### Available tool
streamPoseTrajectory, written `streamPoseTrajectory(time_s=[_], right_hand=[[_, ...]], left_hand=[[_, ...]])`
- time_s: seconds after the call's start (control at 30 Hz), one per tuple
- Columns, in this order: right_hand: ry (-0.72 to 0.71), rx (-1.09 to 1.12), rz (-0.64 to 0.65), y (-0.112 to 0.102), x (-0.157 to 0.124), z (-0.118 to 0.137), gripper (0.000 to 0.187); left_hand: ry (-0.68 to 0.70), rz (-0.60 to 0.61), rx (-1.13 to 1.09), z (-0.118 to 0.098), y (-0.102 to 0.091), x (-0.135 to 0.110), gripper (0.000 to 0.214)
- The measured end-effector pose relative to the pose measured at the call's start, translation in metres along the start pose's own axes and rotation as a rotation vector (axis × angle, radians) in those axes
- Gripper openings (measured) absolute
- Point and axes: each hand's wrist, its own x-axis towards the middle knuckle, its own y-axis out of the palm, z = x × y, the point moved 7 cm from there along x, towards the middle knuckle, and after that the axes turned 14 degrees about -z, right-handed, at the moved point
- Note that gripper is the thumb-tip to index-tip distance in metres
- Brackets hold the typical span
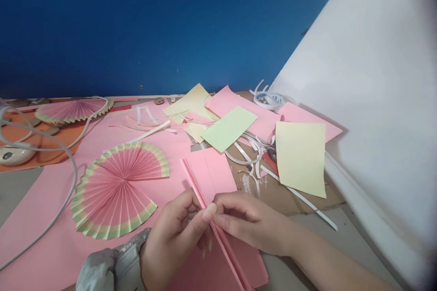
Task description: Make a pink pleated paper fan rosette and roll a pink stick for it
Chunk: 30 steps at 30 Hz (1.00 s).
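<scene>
A pink sheet of paper (211, 168), partly pleated into a narrow folded strip, slants across the lower middle. My left hand (182, 227) is closed on the pleated edge, its thumb on top of the fold. From the right, my right hand (246, 218) pinches the same fold, its fingertips touching the left thumb. The fingers beneath the paper are partly hidden. Left of my hands lies a pleated paper fan (123, 186), pink with a yellow and green rim, spread almost into a full round with a gap at its right.
Another pleated fan (77, 110) lies at the back left near a white cable (73, 191) and a white device (15, 153). Yellow paper (301, 159), a green sheet (229, 128) and white paper strips (307, 202) lie at the right. A blue wall (153, 27) stands behind.
</scene>
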Motion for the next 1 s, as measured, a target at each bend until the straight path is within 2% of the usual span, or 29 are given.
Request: streamPoseTrajectory(time_s=[0.33, 0.53, 0.6, 0.7, 0.8, 1.0], right_hand=[[-0.045, -0.128, -0.014, 0.002, 0.000, -0.003, 0.021], [-0.065, -0.063, 0.045, -0.002, -0.003, 0.005, 0.019], [-0.036, -0.008, 0.017, -0.008, -0.003, 0.007, 0.016], [-0.062, 0.058, -0.091, -0.017, -0.002, 0.010, 0.018], [-0.064, 0.044, -0.100, -0.013, -0.002, 0.005, 0.023], [-0.010, 0.052, -0.110, -0.011, -0.002, -0.006, 0.025]], left_hand=[[0.006, 0.035, 0.056, 0.003, 0.004, -0.001, 0.030], [-0.043, 0.050, 0.089, 0.006, 0.005, -0.003, 0.031], [-0.051, 0.087, 0.122, 0.007, 0.008, -0.005, 0.032], [0.009, 0.185, 0.247, 0.008, 0.015, -0.010, 0.036], [0.053, 0.213, 0.380, 0.010, 0.016, -0.013, 0.035], [0.025, 0.222, 0.317, 0.009, 0.019, -0.013, 0.039]])
